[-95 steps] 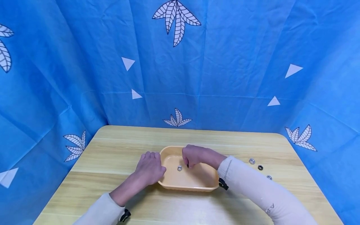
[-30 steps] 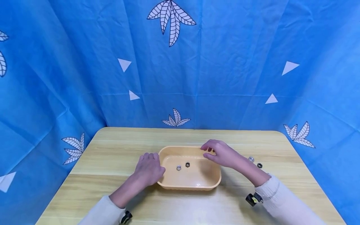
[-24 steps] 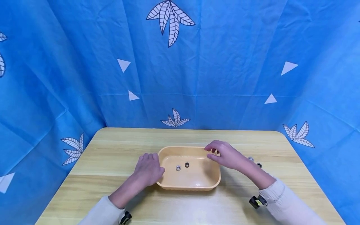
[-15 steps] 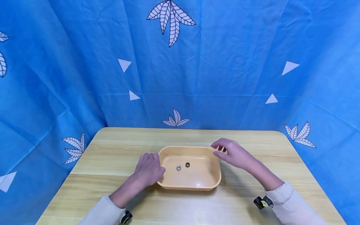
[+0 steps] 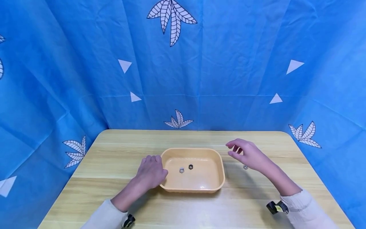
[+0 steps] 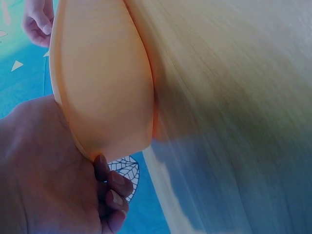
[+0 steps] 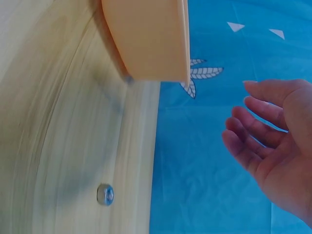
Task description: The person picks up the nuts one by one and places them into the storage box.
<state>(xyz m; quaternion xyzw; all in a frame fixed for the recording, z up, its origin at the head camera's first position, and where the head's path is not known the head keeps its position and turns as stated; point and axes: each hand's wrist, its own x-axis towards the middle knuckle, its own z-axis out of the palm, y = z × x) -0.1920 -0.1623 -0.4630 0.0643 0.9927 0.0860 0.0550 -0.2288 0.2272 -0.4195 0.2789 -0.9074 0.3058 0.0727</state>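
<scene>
My left hand (image 5: pixel 151 171) grips the left end of a shallow orange plastic tray (image 5: pixel 191 190); the left wrist view shows its fingers curled at the tray's rim (image 6: pixel 61 92). Inside the tray lie a silver hex nut (image 5: pixel 181 170) and, just to its right, a black hex nut (image 5: pixel 191 166). Right of the tray, my right hand (image 5: pixel 247 154) is raised over the table with loosely bent fingers and nothing between them. Below that hand, a silver nut (image 5: pixel 245 167) sits on the wood, seen also as a nut (image 7: pixel 105 194) in the right wrist view.
The light wooden table (image 5: pixel 114 190) ends at a back edge against a blue curtain (image 5: pixel 234 63) with leaf and triangle prints. My right forearm crosses over the table's right part and hides some of it. A black wrist camera (image 5: pixel 273 207) sits at the right cuff.
My right hand has let go of the black nut inside the tray and moved right, out past the tray's edge. The left hand has stayed on the tray. A silver nut now shows under the right hand.
</scene>
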